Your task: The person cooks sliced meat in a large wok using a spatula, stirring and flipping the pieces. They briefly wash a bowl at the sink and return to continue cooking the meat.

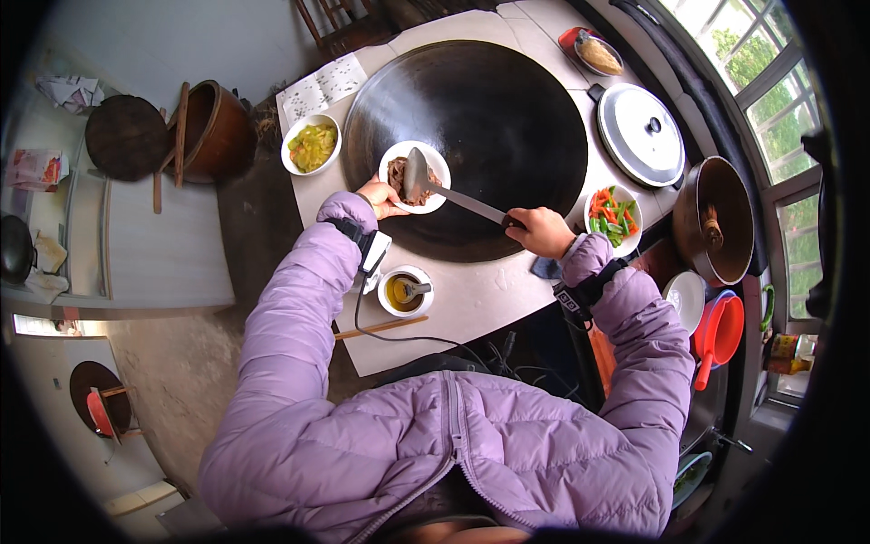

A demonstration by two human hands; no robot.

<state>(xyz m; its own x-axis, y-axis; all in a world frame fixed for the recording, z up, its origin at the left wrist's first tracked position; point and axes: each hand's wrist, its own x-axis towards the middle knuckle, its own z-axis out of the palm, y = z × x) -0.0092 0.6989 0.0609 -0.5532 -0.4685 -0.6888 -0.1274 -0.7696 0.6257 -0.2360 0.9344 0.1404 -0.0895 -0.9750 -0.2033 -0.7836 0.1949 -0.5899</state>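
Over the near left part of a large dark wok (507,118), my left hand (382,198) is closed on the rim of a white bowl (439,163). Brown sliced meat (397,172) lies in that bowl. My right hand (541,232) grips the dark handle of a metal spatula (471,205), whose broad head rests in the bowl on the meat. To the left of the wok is a white bowl of yellow-green pickled vegetables (313,147). At its right stands a white bowl of red and green pepper strips (613,216).
A bowl of oil with a spoon (405,291) and chopsticks (381,327) sit at the near tiled edge. A cable (408,339) runs below them. On the right are a steel lid (641,135), a deep brown basin (714,218) and a red ladle (720,331). A wooden barrel (214,131) stands left.
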